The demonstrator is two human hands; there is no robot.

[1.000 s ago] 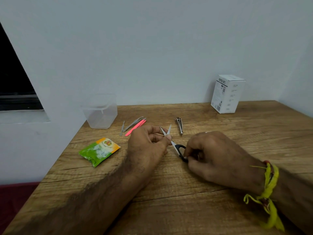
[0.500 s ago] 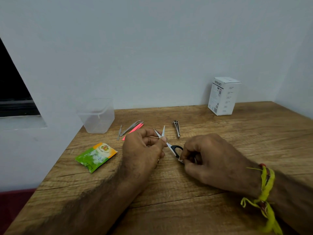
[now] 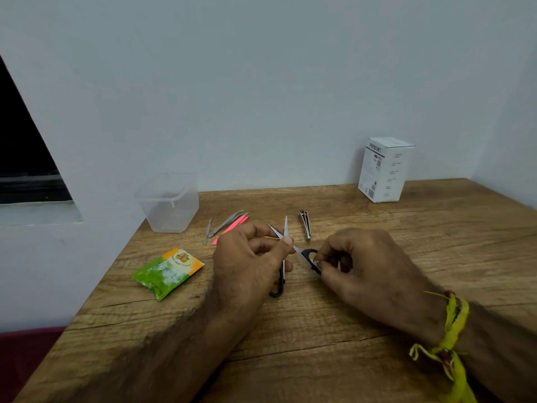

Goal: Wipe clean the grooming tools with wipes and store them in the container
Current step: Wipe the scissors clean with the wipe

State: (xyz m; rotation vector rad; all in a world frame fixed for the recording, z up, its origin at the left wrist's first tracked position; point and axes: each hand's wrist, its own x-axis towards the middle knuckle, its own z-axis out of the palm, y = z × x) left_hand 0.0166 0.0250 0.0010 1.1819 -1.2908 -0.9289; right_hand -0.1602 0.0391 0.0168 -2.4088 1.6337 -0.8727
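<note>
Head cam showed the scissors (image 3: 290, 248) spread open just above the surface (image 3: 319, 359), left hand (image 3: 250, 263) pinching near the pivot and right hand (image 3: 363, 266) pinching one black loop, probably to expose the blades for wiping. No wipe was out yet; the wipes sachet (image 3: 167, 271) lay unopened-looking, container (image 3: 170, 205) waiting behind by the wall.

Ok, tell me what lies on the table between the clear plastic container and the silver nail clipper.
Head view: steel tweezers, a small metal file and a pink tool, partly hidden by the left hand.
</note>
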